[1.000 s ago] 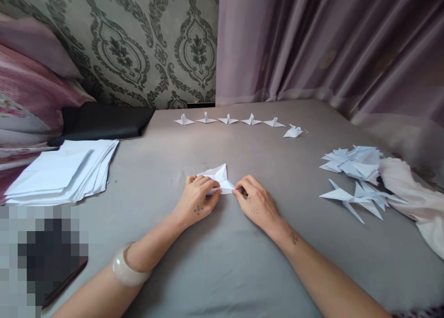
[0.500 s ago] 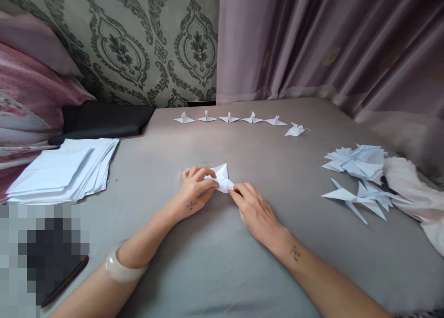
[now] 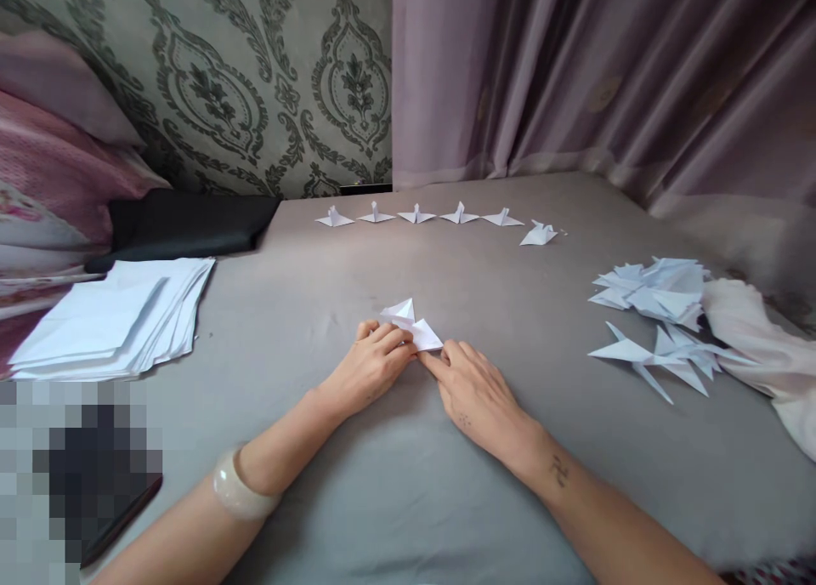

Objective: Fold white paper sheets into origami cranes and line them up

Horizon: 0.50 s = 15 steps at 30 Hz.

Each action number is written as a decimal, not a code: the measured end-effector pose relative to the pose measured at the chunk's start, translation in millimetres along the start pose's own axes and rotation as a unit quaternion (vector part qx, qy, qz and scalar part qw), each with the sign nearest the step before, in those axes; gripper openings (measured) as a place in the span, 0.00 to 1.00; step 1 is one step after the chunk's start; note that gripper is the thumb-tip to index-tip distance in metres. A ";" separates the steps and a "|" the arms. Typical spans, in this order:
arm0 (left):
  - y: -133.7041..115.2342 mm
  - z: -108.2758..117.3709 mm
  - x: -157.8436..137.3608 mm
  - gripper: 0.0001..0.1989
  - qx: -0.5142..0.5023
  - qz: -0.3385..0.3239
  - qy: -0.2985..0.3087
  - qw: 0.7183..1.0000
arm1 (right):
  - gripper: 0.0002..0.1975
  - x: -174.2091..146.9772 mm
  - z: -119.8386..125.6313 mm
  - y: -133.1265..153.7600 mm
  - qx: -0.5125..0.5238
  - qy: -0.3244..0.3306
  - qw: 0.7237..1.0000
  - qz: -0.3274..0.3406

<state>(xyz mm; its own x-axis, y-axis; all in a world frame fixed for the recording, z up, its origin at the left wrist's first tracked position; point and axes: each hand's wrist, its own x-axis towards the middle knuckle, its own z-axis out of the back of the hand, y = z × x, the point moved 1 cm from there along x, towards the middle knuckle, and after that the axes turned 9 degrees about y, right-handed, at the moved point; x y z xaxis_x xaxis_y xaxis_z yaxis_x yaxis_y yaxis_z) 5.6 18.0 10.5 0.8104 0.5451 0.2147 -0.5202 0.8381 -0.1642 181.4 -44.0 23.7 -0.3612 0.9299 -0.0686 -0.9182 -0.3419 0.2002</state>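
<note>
A partly folded white paper (image 3: pixel 426 335) lies on the grey cloth between my hands, with one pointed flap standing out at the back and another at the right. My left hand (image 3: pixel 376 360) has its fingers curled down over the paper's left and near side, gripping it. My right hand (image 3: pixel 472 385) is at the near right edge, its index finger pressed against the paper by the left fingertips. The thumb and the other right fingers are tucked together. The paper's near left part is hidden under my left fingers.
Several folded paper cranes (image 3: pixel 416 214) stand in a row at the back. At right lie more folded paper pieces (image 3: pixel 656 292) beside a pale cloth (image 3: pixel 743 321). A stack of white paper sheets (image 3: pixel 108 317) lies left, near a black folded item (image 3: pixel 191 221) and a blurred-out dark object (image 3: pixel 105 474).
My left hand has shifted right and nearer, closing over the paper's near edge. The paper's right flap now lies opened out to the right. The whole view has shifted slightly.
</note>
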 end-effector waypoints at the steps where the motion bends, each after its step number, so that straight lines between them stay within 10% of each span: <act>1: 0.4 0.5 -0.1 0.11 -0.011 -0.001 0.003 1.000 | 0.20 -0.4 1.3 -1.2 0.008 0.005 1.000 0.000; 15: 2.7 4.9 -1.6 0.17 -0.059 -0.015 0.091 0.994 | 0.09 16.8 -2.6 -32.1 0.287 -0.068 0.948 -0.121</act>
<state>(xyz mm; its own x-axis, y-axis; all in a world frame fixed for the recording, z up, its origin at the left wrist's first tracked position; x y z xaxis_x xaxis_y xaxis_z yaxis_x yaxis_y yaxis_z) 1.6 19.5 14.5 0.8659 0.4982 0.0447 -0.4687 0.8394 -0.2751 204.4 -17.8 13.6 -0.0916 0.9940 -0.0602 -0.7178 -0.0240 0.6959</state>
